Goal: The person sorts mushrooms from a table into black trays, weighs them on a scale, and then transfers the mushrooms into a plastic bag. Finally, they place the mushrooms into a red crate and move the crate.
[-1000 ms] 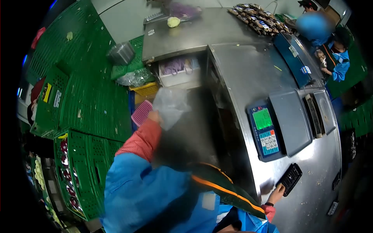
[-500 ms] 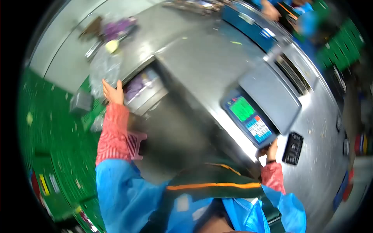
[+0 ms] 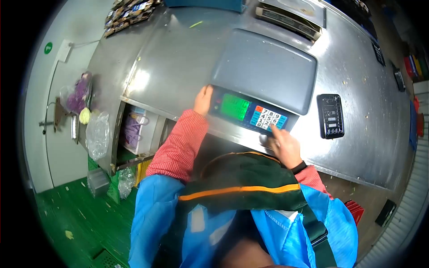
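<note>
Over at the far left end of the bench, a clear plastic bag hangs off the corner. Beside it a white bin of purple stuff sits on the shelf underneath, so both are low and out of the way, leaving the steel top to the electronic scale.

Moving right, the left hand rests on the left end of the scale's front panel. Its grip is loose and flat with nothing in it, so it looks like it's just bracing the unit so it won't slide.

Next is the green display, then the keypad. The right hand has its index finger poked out onto the bottom row of keys. The other fingers are loosely curled and the grip is empty, which makes sense for hitting one small button. The weighing pan behind has nothing on it.

Further right, a black handheld unit lies flat on the bench, near the scale but not touching it.
</note>
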Tool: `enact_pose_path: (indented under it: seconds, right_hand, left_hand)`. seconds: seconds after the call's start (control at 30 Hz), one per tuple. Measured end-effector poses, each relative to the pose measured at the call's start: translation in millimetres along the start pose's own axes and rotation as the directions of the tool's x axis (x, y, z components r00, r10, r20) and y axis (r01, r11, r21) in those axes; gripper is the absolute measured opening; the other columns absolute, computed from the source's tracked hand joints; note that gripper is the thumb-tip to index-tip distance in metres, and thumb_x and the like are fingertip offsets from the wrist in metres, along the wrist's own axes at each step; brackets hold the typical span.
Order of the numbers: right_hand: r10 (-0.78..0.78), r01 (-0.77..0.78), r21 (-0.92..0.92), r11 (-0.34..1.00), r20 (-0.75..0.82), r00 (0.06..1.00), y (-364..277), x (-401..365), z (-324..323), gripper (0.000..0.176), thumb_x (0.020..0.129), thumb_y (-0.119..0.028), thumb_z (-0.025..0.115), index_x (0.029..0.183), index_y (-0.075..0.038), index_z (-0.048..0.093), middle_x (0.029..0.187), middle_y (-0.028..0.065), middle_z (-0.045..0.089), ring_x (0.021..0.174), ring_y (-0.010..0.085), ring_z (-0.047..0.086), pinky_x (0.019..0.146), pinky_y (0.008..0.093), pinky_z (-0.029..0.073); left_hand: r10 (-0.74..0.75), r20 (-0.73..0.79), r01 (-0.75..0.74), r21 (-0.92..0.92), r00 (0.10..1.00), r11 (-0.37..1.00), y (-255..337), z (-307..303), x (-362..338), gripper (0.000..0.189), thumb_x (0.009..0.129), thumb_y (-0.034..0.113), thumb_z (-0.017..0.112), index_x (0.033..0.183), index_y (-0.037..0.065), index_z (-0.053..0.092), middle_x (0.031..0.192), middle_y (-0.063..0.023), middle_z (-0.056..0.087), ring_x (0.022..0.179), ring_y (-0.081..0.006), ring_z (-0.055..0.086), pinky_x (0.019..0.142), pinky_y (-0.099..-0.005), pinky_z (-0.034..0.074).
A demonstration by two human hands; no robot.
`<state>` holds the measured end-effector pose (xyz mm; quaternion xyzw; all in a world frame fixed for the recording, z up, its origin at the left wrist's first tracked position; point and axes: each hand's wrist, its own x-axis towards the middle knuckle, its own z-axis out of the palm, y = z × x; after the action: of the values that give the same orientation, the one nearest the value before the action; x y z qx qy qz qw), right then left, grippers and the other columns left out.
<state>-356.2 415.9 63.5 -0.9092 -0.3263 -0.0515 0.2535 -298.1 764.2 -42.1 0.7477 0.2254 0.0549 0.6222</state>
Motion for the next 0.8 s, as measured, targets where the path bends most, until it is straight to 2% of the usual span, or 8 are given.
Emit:
enact_pose_path:
  seconds: [0.13,0.37,0.47,0.6,0.67,0.7,0.73,0.8]
  right_hand:
    - [0.025,-0.006,-0.145,0.989,0.132,0.991,2,18,17,0.065,0.081,-0.011,0.066,0.142,-0.012,0.044,0.077,0.0099,0.056,0.061,0.0255,0.060,0.055,0.0367,0.050]
    - [0.022,0.033,-0.398,0.917,0.132,0.991,-1,34,38,0.063,0.083,-0.016,0.063,0.144,-0.012,0.045,0.062,0.0048,0.055,0.051,0.0186,0.057,0.046,0.0337,0.047]
    - [0.072,0.001,-0.374,0.927,0.181,0.981,-6,37,40,0.065,0.083,-0.017,0.064,0.145,-0.011,0.044,0.063,0.0045,0.056,0.050,0.0174,0.056,0.045,0.0335,0.047]
    - [0.090,-0.090,-0.010,0.996,0.190,0.978,-9,42,29,0.051,0.084,-0.021,0.066,0.132,-0.010,0.053,0.076,0.0092,0.065,0.064,0.0263,0.064,0.056,0.0354,0.051]
    - [0.136,-0.126,0.199,0.972,-0.035,0.990,-4,37,7,0.025,0.085,-0.013,0.066,0.108,-0.004,0.064,0.088,0.0153,0.067,0.077,0.0323,0.066,0.067,0.0353,0.053]
    - [0.292,-0.249,0.247,0.937,-0.157,0.943,8,16,11,0.014,0.086,-0.007,0.063,0.100,-0.002,0.065,0.085,0.0148,0.066,0.075,0.0278,0.066,0.068,0.0328,0.052]
    - [0.547,-0.478,0.333,0.813,-0.151,0.824,24,-2,10,0.014,0.090,-0.012,0.062,0.100,-0.003,0.064,0.086,0.0154,0.065,0.075,0.0312,0.065,0.070,0.0386,0.051]
    - [0.829,-0.655,0.548,0.519,-0.138,0.542,68,-16,11,0.026,0.100,-0.021,0.051,0.107,0.002,0.061,0.092,0.0141,0.066,0.083,0.0220,0.062,0.076,0.0344,0.049]
  left_hand:
    - [-0.089,0.021,0.088,0.018,0.996,0.996,2,3,1,0.062,0.098,0.052,0.046,0.125,-0.004,0.057,0.108,-0.0145,0.066,0.099,-0.0221,0.062,0.087,-0.0341,0.047]
    - [-0.153,-0.004,0.153,0.031,0.988,0.988,14,0,-7,0.062,0.098,0.051,0.047,0.124,-0.004,0.057,0.112,-0.0157,0.064,0.105,-0.0233,0.058,0.092,-0.0347,0.044]
    - [-0.177,0.009,0.177,0.031,0.984,0.984,5,-1,-4,0.060,0.098,0.048,0.046,0.124,-0.004,0.057,0.113,-0.0158,0.063,0.108,-0.0236,0.057,0.094,-0.0344,0.042]
    - [-0.238,0.030,0.238,0.007,0.971,0.971,1,-8,8,0.056,0.098,0.044,0.046,0.124,-0.004,0.057,0.116,-0.0166,0.063,0.111,-0.0241,0.057,0.096,-0.0332,0.041]
    - [-0.245,0.032,0.246,-0.064,0.969,0.967,3,-6,24,0.051,0.098,0.039,0.046,0.124,-0.004,0.058,0.115,-0.0172,0.064,0.109,-0.0237,0.058,0.096,-0.0332,0.042]
    - [-0.250,0.031,0.252,-0.103,0.968,0.962,0,-4,32,0.049,0.098,0.037,0.047,0.123,-0.004,0.058,0.115,-0.0175,0.064,0.108,-0.0235,0.058,0.095,-0.0331,0.043]
    - [-0.253,0.067,0.257,-0.075,0.965,0.963,-20,-4,44,0.047,0.098,0.035,0.047,0.123,-0.003,0.058,0.115,-0.0187,0.064,0.108,-0.0253,0.059,0.095,-0.0341,0.043]
    - [-0.258,0.115,0.264,-0.039,0.959,0.964,-59,-2,70,0.044,0.097,0.030,0.047,0.122,-0.003,0.059,0.116,-0.0204,0.063,0.108,-0.0285,0.059,0.095,-0.0356,0.044]
